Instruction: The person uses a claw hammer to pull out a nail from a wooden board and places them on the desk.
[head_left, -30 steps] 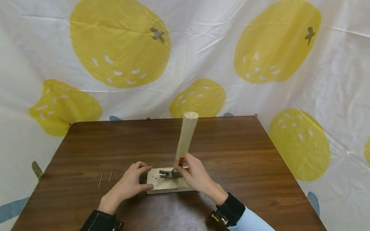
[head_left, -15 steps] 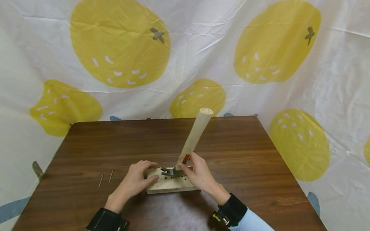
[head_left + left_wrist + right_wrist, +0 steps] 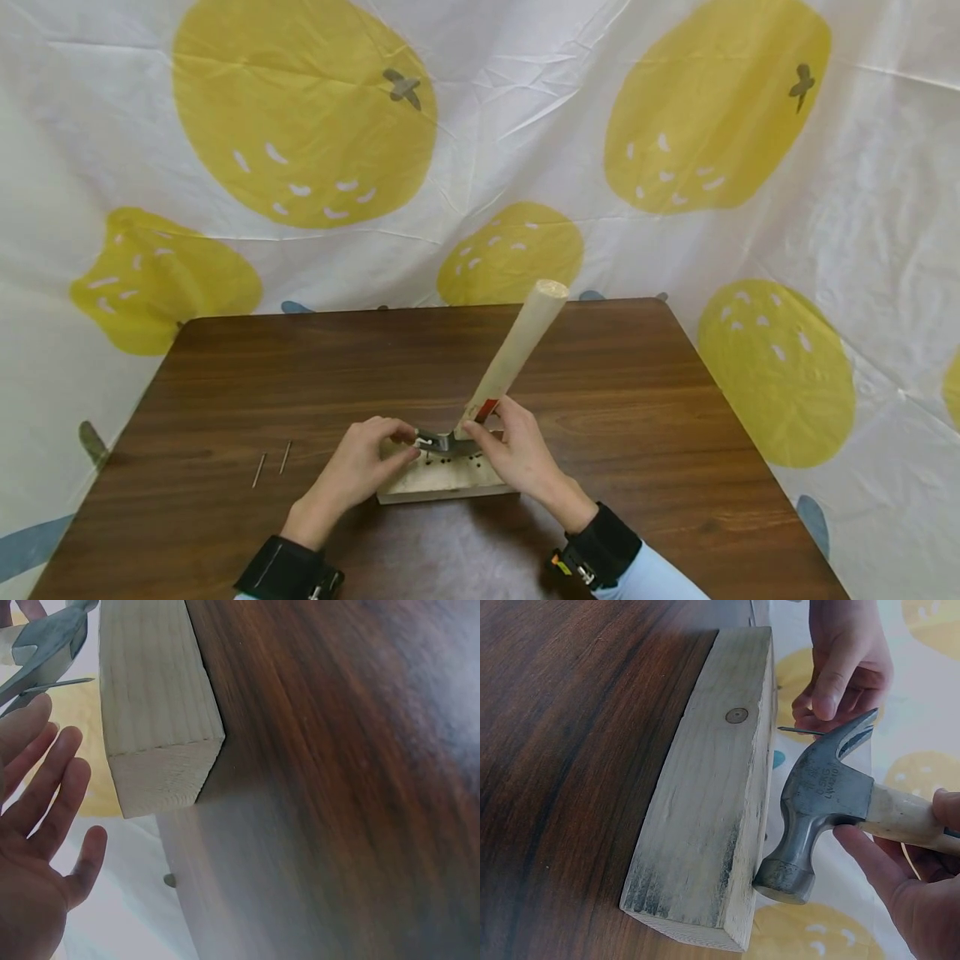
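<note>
My right hand (image 3: 521, 450) holds a claw hammer (image 3: 516, 354) low on its wooden handle, close to the metal head. The handle leans to the right, and the head hangs over a wooden block (image 3: 453, 483) pocked with several dark holes. In the right wrist view a nail (image 3: 799, 731) sits at the claw, its pointed end sticking out toward the block and apart from it. My left hand (image 3: 363, 462) is at the claw's tip, thumb and forefinger near it. Its other fingers spread loosely in the left wrist view; no clear pinch on the nail shows.
Two loose nails (image 3: 272, 464) lie on the brown wooden table (image 3: 645, 417) left of the block. Behind the table hangs a white cloth (image 3: 510, 92) printed with yellow fruit.
The hammer's handle has tipped from nearly upright over to the right, and its claw has risen from the block. My left hand has moved right, from the block's left end to the claw.
</note>
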The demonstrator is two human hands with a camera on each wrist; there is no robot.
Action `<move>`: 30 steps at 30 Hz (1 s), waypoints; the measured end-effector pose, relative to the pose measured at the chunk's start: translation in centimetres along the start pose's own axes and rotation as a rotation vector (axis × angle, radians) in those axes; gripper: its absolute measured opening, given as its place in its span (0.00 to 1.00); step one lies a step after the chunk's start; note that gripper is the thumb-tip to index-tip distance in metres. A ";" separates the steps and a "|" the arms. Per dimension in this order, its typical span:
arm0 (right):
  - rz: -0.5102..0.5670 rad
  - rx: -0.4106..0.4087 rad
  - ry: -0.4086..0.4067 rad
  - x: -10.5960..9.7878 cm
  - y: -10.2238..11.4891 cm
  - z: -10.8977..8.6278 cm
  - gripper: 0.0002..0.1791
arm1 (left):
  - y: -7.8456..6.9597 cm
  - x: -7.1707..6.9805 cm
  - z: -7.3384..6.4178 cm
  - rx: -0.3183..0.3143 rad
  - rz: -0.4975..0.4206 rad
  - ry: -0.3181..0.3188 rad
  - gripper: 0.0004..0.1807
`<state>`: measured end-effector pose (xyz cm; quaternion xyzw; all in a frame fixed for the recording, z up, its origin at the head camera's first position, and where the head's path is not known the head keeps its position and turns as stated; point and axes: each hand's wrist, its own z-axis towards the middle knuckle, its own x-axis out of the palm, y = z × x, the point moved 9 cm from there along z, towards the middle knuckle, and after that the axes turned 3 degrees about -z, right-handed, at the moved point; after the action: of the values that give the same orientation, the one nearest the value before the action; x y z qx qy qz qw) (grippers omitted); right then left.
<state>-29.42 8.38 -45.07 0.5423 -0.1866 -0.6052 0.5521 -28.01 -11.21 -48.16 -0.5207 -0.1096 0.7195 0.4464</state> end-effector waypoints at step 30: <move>0.063 0.085 -0.054 -0.6 -0.6 -0.5 0.12 | -1.3 1.2 0.4 0.145 -0.066 -0.035 0.10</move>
<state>-29.39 9.31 -45.50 0.5428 -0.2440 -0.5934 0.5420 -27.75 -9.41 -47.93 -0.4705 -0.0818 0.7194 0.5043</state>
